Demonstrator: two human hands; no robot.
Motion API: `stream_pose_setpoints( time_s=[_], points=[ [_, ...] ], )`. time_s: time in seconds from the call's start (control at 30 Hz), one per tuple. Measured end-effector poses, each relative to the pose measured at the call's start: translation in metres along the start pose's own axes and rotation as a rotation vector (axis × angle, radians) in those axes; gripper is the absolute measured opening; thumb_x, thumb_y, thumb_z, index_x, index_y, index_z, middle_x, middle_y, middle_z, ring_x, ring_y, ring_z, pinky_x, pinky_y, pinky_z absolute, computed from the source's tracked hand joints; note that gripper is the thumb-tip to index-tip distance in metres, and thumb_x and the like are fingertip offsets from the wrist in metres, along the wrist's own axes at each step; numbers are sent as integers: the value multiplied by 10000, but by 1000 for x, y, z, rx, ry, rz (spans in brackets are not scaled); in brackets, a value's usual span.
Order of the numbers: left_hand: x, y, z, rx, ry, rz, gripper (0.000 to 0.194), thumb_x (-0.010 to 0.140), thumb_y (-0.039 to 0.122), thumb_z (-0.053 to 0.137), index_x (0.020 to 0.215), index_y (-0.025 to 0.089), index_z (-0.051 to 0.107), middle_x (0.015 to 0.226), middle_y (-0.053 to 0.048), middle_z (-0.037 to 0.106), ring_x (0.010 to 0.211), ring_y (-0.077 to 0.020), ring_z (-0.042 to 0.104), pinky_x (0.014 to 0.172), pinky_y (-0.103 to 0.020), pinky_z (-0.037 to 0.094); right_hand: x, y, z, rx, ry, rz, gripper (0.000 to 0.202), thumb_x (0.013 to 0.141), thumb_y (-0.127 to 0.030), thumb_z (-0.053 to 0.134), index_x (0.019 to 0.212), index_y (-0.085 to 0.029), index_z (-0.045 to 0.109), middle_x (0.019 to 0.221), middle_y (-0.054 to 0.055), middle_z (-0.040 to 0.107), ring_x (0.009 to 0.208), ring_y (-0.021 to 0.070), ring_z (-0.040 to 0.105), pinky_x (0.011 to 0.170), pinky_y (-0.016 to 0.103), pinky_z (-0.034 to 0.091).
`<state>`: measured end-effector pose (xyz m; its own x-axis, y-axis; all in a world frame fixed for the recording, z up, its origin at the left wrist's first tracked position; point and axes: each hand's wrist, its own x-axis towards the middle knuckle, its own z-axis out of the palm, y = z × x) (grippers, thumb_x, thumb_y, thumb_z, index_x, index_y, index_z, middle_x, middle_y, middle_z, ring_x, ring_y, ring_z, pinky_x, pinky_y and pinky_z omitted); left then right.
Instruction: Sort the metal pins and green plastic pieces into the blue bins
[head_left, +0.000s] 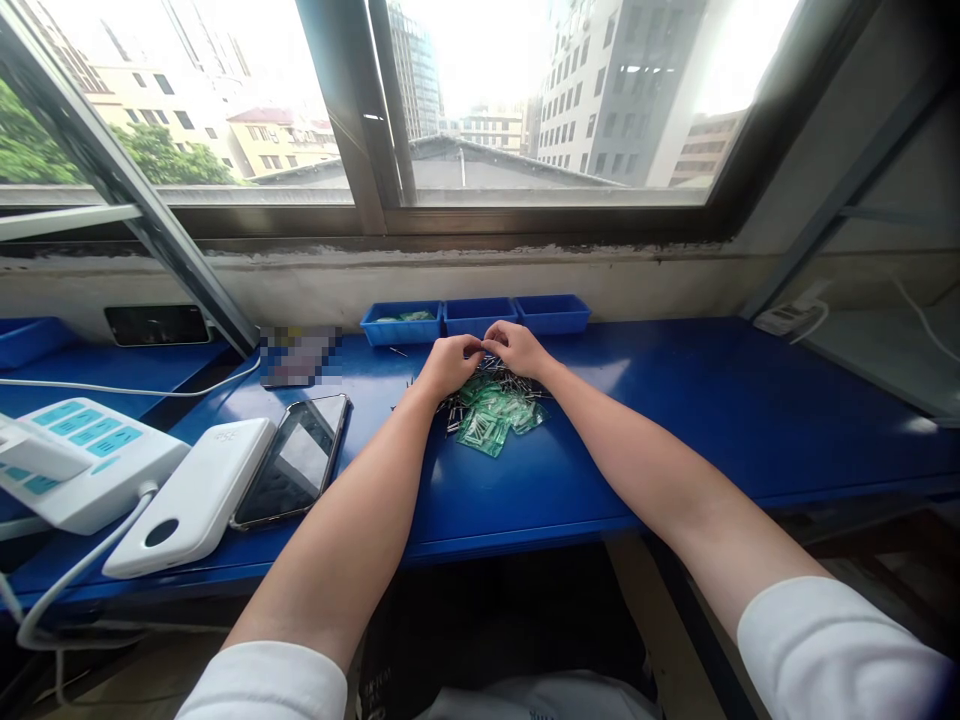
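Observation:
My left hand (448,365) and my right hand (516,348) meet fingertip to fingertip above a small heap of green translucent plastic pieces (495,413) mixed with thin dark metal pins (454,408) on the blue bench (675,420). Both hands have their fingers pinched together over the heap. What sits between the fingertips is too small to make out. Right behind the hands stand three blue trays in a row; the left tray (401,324) holds a few green pieces, the middle tray (480,316) and right tray (553,313) look bare.
A smartphone (295,459) lies left of my left arm, beside a white power bank (196,496) and a white power strip (79,462) with cables. Another phone (157,324) leans on the wall ledge. A white adapter (789,317) sits far right. The window (480,110) is behind.

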<state>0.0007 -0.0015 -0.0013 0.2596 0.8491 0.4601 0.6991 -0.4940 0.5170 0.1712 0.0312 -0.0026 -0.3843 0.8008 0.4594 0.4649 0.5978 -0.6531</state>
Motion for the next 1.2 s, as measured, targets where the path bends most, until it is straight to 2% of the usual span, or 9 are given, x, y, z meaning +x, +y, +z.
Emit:
stream_pose_setpoints(
  time_s=[0.13, 0.23, 0.33, 0.5, 0.67, 0.87, 0.93, 1.07, 1.2],
  points=[
    [1, -4, 1, -14, 49, 0, 219, 827, 303, 552, 908, 183, 715, 851, -44, 735, 769, -186, 642, 752, -275, 480, 0, -1, 3, 129, 24, 38, 211, 824, -393, 577, 866, -186, 577, 572, -37, 563, 547, 127, 519, 579, 262, 415],
    [3, -7, 2, 13, 93, -7, 241, 857, 322, 507, 874, 180, 701, 810, -48, 720, 728, -183, 621, 708, -278, 463, -1, -3, 2, 199, 41, 30, 246, 786, -427, 608, 824, -186, 582, 606, -18, 587, 572, 133, 539, 585, 271, 434],
    [4, -9, 3, 31, 103, -24, 246, 869, 313, 477, 848, 183, 685, 801, -51, 709, 731, -185, 610, 693, -279, 447, 0, -4, -1, 236, 59, 18, 248, 692, -377, 685, 814, -174, 609, 648, -10, 598, 586, 128, 529, 578, 269, 433],
    [3, -10, 3, 19, 70, -77, 275, 894, 313, 426, 816, 194, 662, 784, -40, 700, 722, -178, 598, 696, -276, 447, 0, -6, -7, 394, 47, 29, 222, 611, -327, 724, 755, -168, 662, 663, -6, 628, 615, 130, 547, 629, 282, 461],
    [4, -11, 4, 17, 73, -42, 297, 909, 321, 418, 886, 197, 687, 880, -50, 710, 825, -194, 624, 778, -285, 460, 0, -7, -10, 460, 97, 65, 185, 629, -327, 696, 728, -171, 703, 680, 16, 678, 662, 163, 601, 667, 299, 487],
    [7, -14, 5, 127, 153, -66, 336, 923, 332, 413, 1079, 198, 679, 1042, -81, 681, 965, -221, 619, 902, -327, 452, 6, 5, -17, 114, 554, 123, 267, 733, -296, 550, 903, -160, 706, 878, 62, 712, 812, 200, 624, 795, 333, 500],
    [7, -15, 5, 139, 137, -72, 319, 914, 311, 424, 1057, 198, 686, 1035, -81, 678, 959, -224, 620, 900, -334, 455, 7, 10, -22, -55, 624, 195, 345, 759, -261, 490, 1018, -146, 686, 947, 81, 709, 889, 220, 608, 858, 359, 482],
    [6, -14, 4, 167, 98, -82, 291, 888, 270, 441, 1004, 198, 698, 1012, -74, 675, 950, -224, 619, 890, -340, 457, 4, 20, -29, -340, 598, 345, 461, 760, -230, 478, 1184, -137, 633, 1100, 112, 681, 1092, 290, 492, 949, 432, 418],
    [5, -14, 4, 200, 50, -107, 282, 872, 264, 454, 982, 198, 705, 1033, -75, 670, 971, -228, 614, 904, -344, 453, 0, 26, -30, -475, 499, 424, 529, 749, -264, 533, 1265, -160, 594, 1273, 104, 603, 1142, 335, 410, 973, 496, 364]
  ],
)
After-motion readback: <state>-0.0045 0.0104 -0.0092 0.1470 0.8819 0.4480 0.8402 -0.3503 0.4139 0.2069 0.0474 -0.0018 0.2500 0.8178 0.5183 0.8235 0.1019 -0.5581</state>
